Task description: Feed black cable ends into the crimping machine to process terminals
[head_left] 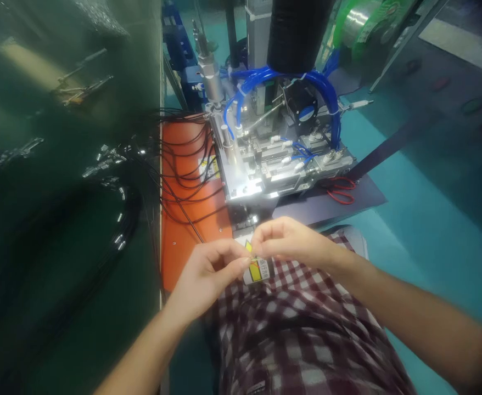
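My left hand [218,269] and my right hand [284,238] meet at the centre, fingertips nearly touching. The left thumb and forefinger are pinched together on something too small to name. The right fingers are also closed in a pinch, and what they hold is hidden. Thin, short coloured strands show between the fingertips. Just behind them is a white part with a yellow label [255,271]. Beyond the hands stands a metal machine [274,164] with blue tubes [331,104].
An orange plate [191,214] crossed by black cables [179,202] lies left of the machine. Further left, a dark green surface [60,258] holds cables with metal ends [119,240]. A green spool [358,27] is at the upper right, and a red cable loop [342,192] lies right of the machine.
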